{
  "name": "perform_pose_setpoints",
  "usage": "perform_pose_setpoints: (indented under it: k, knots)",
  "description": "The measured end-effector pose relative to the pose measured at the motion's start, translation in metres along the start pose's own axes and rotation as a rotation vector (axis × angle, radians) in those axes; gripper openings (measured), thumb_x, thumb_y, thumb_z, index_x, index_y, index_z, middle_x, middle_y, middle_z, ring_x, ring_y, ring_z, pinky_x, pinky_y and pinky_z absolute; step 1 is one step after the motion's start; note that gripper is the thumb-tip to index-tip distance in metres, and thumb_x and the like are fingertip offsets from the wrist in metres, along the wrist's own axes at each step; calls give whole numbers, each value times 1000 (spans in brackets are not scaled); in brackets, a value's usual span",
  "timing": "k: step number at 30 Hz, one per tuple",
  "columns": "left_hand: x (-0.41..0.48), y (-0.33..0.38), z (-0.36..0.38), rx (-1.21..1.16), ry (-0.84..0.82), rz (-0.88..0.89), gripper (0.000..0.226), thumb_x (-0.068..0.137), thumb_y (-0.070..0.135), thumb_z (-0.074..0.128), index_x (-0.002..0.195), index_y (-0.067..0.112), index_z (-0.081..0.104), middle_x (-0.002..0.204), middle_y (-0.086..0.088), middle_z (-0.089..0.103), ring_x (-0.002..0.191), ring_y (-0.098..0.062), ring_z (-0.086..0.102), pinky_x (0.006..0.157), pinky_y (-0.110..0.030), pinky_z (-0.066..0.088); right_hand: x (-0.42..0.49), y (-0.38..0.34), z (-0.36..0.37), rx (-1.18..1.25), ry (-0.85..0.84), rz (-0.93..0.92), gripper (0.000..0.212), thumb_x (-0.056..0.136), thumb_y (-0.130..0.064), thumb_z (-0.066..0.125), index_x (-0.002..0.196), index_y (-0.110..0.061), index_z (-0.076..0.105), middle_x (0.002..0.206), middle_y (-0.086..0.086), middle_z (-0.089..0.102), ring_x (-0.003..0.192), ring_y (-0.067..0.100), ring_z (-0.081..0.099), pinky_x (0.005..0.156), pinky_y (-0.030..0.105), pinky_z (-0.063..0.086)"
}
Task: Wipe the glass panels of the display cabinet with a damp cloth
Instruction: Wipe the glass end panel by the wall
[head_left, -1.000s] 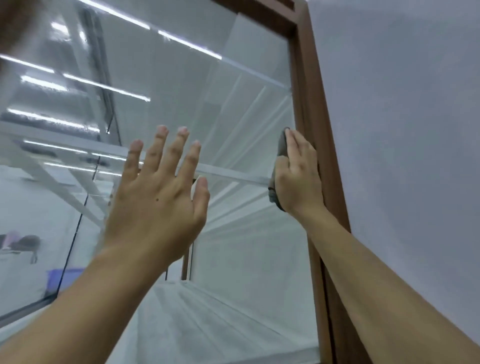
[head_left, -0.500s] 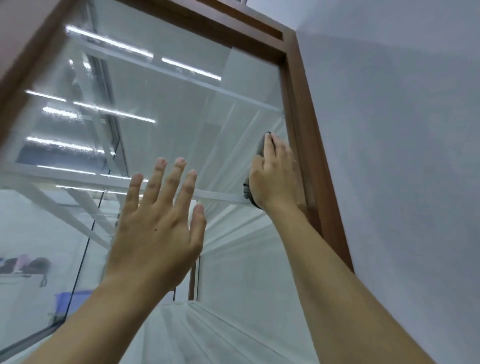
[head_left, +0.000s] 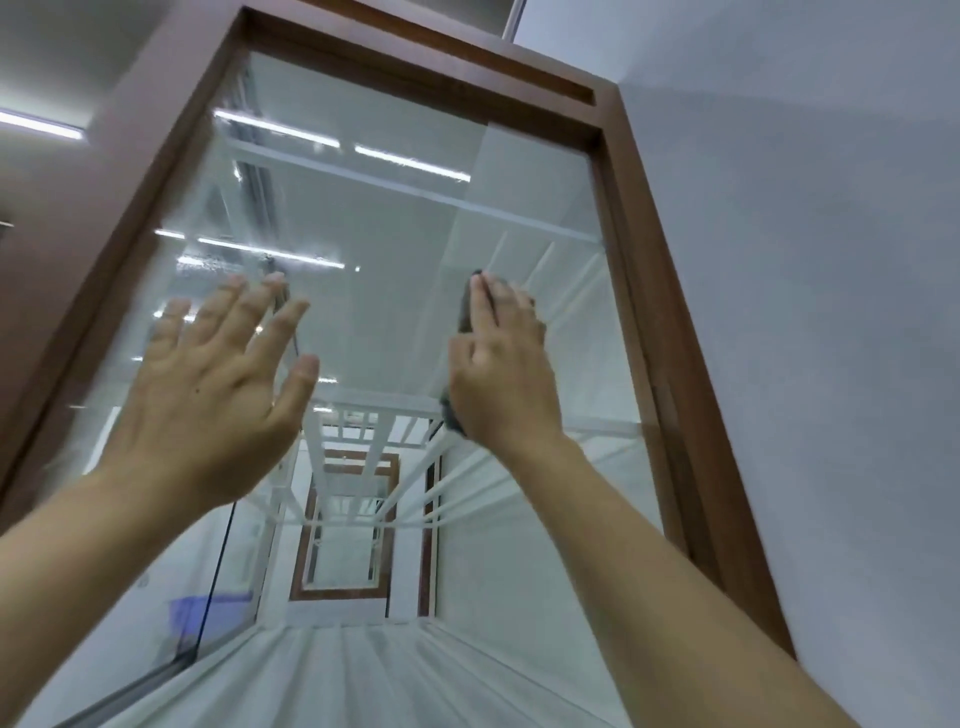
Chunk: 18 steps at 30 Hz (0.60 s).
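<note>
Since 1 s ago: right grip has slid left with the cloth, off the right frame post and toward the panel's middle. The view has tilted up, so the cabinet's top rail is now in shot.

Right grip: fingers straight, close together and flat, pressing the dark grey cloth against the clear glass panel of the display cabinet. Nothing is curled round it. The cloth is mostly hidden under the palm; only its edges show, beside the index finger and below the thumb base. It sits upper-middle on the panel, right of centre, apart from the frame.

Left grip: wide open, fingers splayed, palm facing the glass on the panel's left side, holding nothing. Can't tell if it touches the glass. The grips are well apart, roughly level.

Brown wooden frame surrounds the panel. Inside, a clear glass shelf sits above the cloth. Grey wall is to the right of the cabinet. A blue box, blurred, shows through the glass lower left.
</note>
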<state>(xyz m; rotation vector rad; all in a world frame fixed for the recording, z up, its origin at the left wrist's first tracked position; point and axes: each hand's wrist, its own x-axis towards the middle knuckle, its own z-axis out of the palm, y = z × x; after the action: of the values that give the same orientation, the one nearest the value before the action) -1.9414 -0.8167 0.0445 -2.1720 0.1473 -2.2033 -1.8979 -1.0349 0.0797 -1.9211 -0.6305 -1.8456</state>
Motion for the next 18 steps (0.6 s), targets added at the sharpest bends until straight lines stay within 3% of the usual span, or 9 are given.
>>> perform_pose_setpoints:
  k: [2,4,8,11,13,15,18]
  knots:
    - [0,1,1,-28,-8,-11,75,97,57,14,159,19,33,169,-4,24,157,-23,16,126,-50,9,-68,-19,6,7,-106,-247,67,100,-36,17,164,-18,11,171,-5,9,156,8,-3,128,31,-2]
    - [0,2,1,-33,-6,-24,76,96,57,11,161,21,28,170,-1,19,158,-20,11,127,-47,5,-111,4,0,24,-97,-287,67,99,-36,20,164,-20,15,170,-5,15,156,7,2,128,30,3]
    - [-3,2,3,-25,-27,-17,75,98,55,9,163,21,22,172,0,11,159,-18,3,128,-48,1,-44,66,-25,-51,72,54,75,95,-40,12,159,-5,29,166,12,28,153,23,21,128,39,12]
    - [-2,-1,4,-41,-29,-11,74,98,56,8,163,22,20,172,2,9,159,-16,1,128,-47,0,43,50,-25,-20,84,241,68,99,-34,17,161,-7,24,168,9,22,154,23,16,127,37,6]
    - [-2,-2,5,-47,-26,-11,74,98,57,8,163,23,20,172,4,8,158,-13,-1,129,-46,-1,52,11,-12,4,22,104,70,95,-31,17,160,-6,26,167,10,23,153,23,16,127,37,5]
    - [-2,-2,4,-60,-19,-16,74,98,57,9,163,23,23,172,4,10,158,-13,0,129,-46,0,6,-16,3,-34,-71,-186,70,94,-30,19,161,-9,24,167,7,22,154,18,12,127,32,2]
    - [-3,0,3,-60,-21,-17,74,98,56,9,163,23,22,172,3,10,158,-14,0,128,-45,-1,-86,17,-3,-20,-157,-423,64,100,-30,23,163,-17,16,170,-4,17,157,9,5,128,27,2]
